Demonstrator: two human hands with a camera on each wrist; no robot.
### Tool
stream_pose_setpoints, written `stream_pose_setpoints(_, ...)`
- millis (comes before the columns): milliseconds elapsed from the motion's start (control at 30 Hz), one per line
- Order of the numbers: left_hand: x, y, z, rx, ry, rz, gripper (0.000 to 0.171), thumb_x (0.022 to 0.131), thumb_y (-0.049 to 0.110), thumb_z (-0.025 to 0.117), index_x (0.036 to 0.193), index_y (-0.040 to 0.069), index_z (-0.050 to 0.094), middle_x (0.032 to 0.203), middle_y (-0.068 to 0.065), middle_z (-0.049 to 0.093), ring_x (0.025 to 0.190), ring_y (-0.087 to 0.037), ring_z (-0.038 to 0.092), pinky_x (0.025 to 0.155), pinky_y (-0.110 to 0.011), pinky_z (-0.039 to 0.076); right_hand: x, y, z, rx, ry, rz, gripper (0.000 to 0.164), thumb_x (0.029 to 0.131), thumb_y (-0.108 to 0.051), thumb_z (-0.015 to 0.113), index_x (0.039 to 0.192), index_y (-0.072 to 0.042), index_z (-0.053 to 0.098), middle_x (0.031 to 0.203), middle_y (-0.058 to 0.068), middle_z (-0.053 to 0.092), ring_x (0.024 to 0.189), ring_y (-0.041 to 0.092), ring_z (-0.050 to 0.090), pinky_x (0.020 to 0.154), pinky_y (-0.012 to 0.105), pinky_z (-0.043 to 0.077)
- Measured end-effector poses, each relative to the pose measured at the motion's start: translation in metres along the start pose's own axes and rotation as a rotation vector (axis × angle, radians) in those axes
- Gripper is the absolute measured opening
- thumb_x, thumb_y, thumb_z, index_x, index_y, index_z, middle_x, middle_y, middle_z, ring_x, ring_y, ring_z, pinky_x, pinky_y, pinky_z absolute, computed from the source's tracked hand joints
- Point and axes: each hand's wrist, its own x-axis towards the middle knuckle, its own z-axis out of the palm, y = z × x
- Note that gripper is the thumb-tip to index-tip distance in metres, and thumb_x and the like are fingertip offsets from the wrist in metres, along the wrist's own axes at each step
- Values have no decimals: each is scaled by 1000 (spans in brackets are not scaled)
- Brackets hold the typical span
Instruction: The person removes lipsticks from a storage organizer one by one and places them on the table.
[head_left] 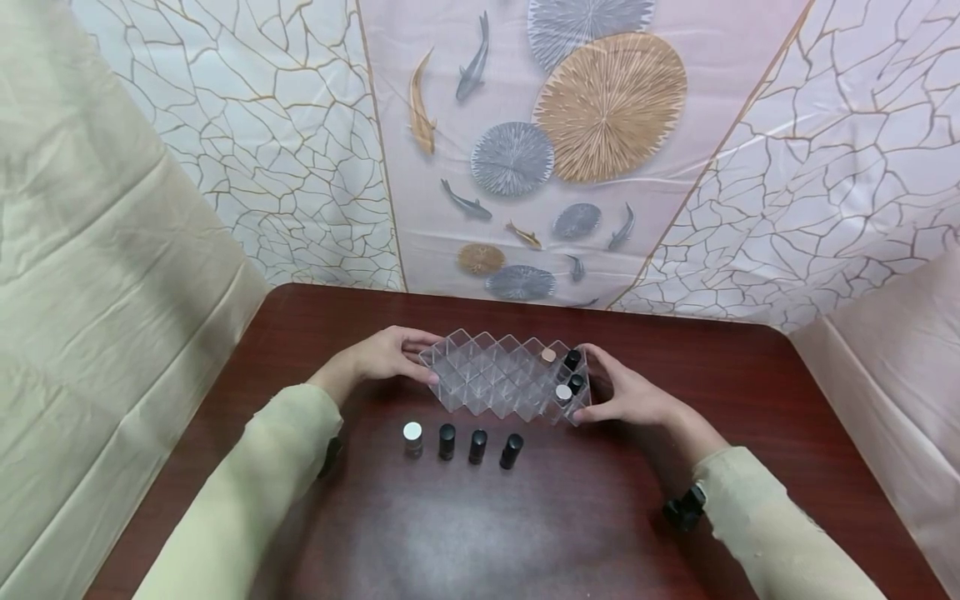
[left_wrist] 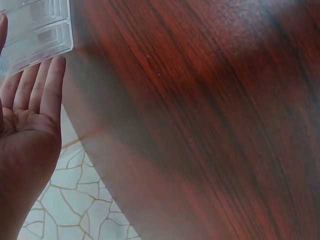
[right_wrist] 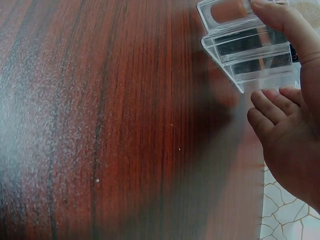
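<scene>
A clear plastic organizer (head_left: pixel 495 379) with diamond-shaped compartments is held at both ends over the table. My left hand (head_left: pixel 386 357) grips its left end, thumb in front and fingers behind. In the left wrist view that hand's fingers (left_wrist: pixel 32 90) lie nearly straight against the plastic. My right hand (head_left: pixel 630 392) holds the right end between thumb and fingers. Toward that end the compartments contain a beige-capped tube (head_left: pixel 549 356), a white-capped tube (head_left: pixel 563 393) and two black-capped tubes (head_left: pixel 572 359). The right wrist view shows small containers (right_wrist: pixel 240 45) through the clear wall.
In front of the organizer stands a row of small containers: a white-capped one (head_left: pixel 412 437) at the left and three black-capped ones (head_left: pixel 477 446). The dark wooden table (head_left: pixel 465 533) ends at a patterned cloth backdrop (head_left: pixel 322 167). Cream cloth (head_left: pixel 97 292) hangs at the left side.
</scene>
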Motion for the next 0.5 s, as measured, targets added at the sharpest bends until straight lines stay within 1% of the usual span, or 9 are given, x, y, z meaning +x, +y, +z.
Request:
stream_pose_setpoints(167,-2,2,1,-9,1,-2,70,91,10,86,153,-2,55,143,-23,66,134,-40,63,114,-48,50,0,1,0,15,-4,-6,92,82,-6,93,153,-3,35,146,21,61,142,39,52,110,13,38)
stream_pose_setpoints(300,-4,2,1,-17,3,-7,70,92,10,85,154,-1,55,144,-23,66,135,-40,62,115,-49,49,-1,1,0,11,-4,-6,93,84,-7,92,155,-2,33,148,22,60,144,40,50,113,16,38)
stream_pose_setpoints(400,-4,3,1,-22,1,-8,70,92,10,85,154,-1,55,145,-23,65,135,-39,62,116,-49,48,-3,0,-1,-2,-1,0,95,86,-8,91,158,0,30,152,25,57,147,41,47,119,26,36)
stream_pose_setpoints(500,-4,3,2,-17,1,-6,70,91,10,86,153,-1,56,145,-22,65,136,-39,62,116,-49,48,-5,-1,-1,-16,4,21,99,86,-10,91,161,1,26,156,26,53,151,41,43,124,43,32)
